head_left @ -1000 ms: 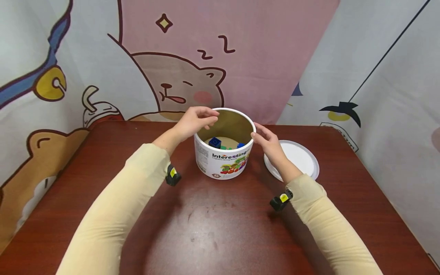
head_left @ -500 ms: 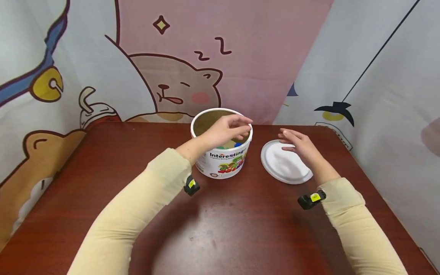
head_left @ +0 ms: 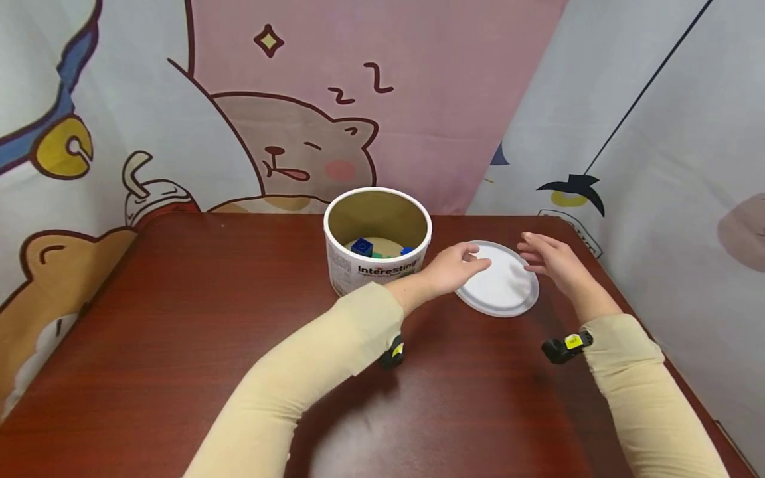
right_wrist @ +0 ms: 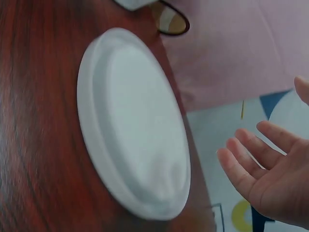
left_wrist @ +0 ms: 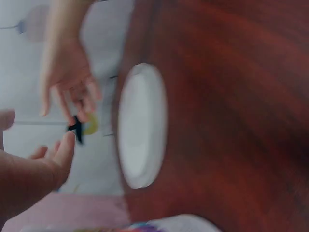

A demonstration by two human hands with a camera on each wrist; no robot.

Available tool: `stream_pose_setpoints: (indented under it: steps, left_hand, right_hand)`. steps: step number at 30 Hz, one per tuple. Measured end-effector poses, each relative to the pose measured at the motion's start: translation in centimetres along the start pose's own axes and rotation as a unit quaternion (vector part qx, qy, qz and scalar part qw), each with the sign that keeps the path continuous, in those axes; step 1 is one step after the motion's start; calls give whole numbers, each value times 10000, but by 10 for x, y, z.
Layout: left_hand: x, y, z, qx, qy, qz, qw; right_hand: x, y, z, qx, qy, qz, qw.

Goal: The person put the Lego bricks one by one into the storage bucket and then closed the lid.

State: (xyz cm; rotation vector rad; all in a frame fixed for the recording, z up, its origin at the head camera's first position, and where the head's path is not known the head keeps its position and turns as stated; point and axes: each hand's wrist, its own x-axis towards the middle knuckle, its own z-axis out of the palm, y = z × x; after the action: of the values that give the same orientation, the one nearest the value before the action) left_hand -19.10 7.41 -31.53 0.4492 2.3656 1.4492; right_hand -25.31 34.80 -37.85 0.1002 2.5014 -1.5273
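Observation:
A round white lid [head_left: 499, 282] lies flat on the table, to the right of a white tub. My left hand [head_left: 451, 269] hovers over the lid's left side, fingers relaxed and holding nothing. Beyond the lid's right edge my right hand [head_left: 556, 262] is raised with loosely spread fingers, also holding nothing. The right wrist view shows the whole lid [right_wrist: 140, 130], with the right hand's fingers [right_wrist: 241, 159] apart from it. The tub [head_left: 378, 229] stands uncovered at the back middle; my left forearm hides part of its printed front.
Inside the tub sit a dark blue block [head_left: 362, 247] and a few green and blue pieces on its floor. The brown wooden table [head_left: 179, 318] reaches to a cartoon-printed cloth [head_left: 448, 99] behind it. Small black cameras are strapped to both wrists.
My left hand has moved right, from the tub's rim across the tub to the lid. The right hand has let go of the rim and shifted right past the lid.

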Motion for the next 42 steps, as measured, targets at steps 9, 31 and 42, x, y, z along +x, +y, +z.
stream_pose_setpoints:
  steps: [9,31,42]
  left_hand:
    - [23,-33,31,426,678,-893,9928]
    - [32,-62,45,-1115,1170,-1739,9714]
    - [28,-55,53,-935,1425,-1321,9765]
  right_hand:
    - [13,47,-11,-418,279,707,9962]
    - [-19,25,9,-364,302,1140,9924]
    - [-29,28,-4,318,483,999,9933]
